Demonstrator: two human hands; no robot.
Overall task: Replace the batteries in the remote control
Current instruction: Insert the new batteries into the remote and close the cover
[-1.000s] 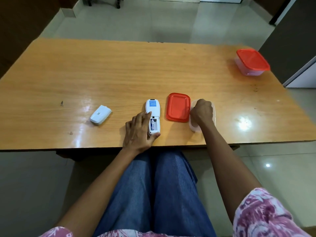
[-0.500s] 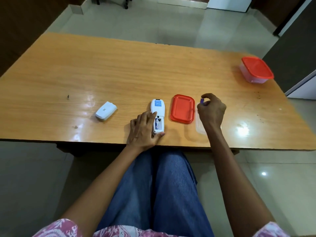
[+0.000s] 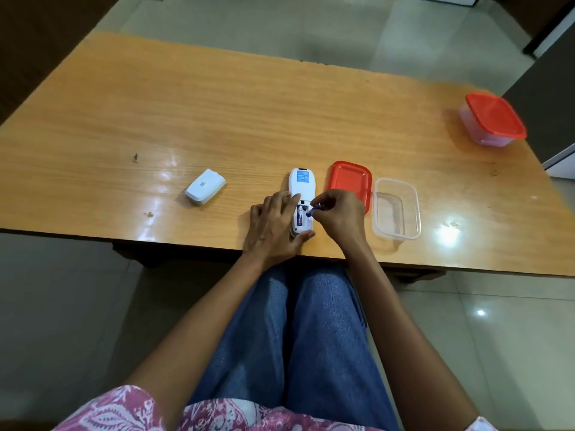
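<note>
One wooden desk (image 3: 217, 113), broad and glossy, seen from a seat at its near edge. Two clear boxes on it: one closed under a red lid (image 3: 493, 122), close to the far right corner; one open box (image 3: 396, 209), apparently empty, near the near edge right of centre. Loose red lid (image 3: 350, 181) flat just left of that open box, edges touching or nearly so. White remote control (image 3: 301, 194) face down just left of the loose lid, long axis running from near edge toward far edge, battery bay uncovered at its near end. White battery cover (image 3: 205, 186) lying apart to the left, well clear of both hands. Left hand (image 3: 273, 227) flat against the remote's left side, fingers spread along its edge, thumb curled under the near end, bracing it against the desk. Right hand (image 3: 337, 214) directly beside the remote on its right, between remote and loose lid, fingertips pinched together on a small blue battery (image 3: 315, 209) tilted over the open bay. One battery (image 3: 299, 217) already seated in the bay's left slot. Whether the pinched battery touches the bay: cannot tell. Hands close together, nearly meeting over the bay.
</note>
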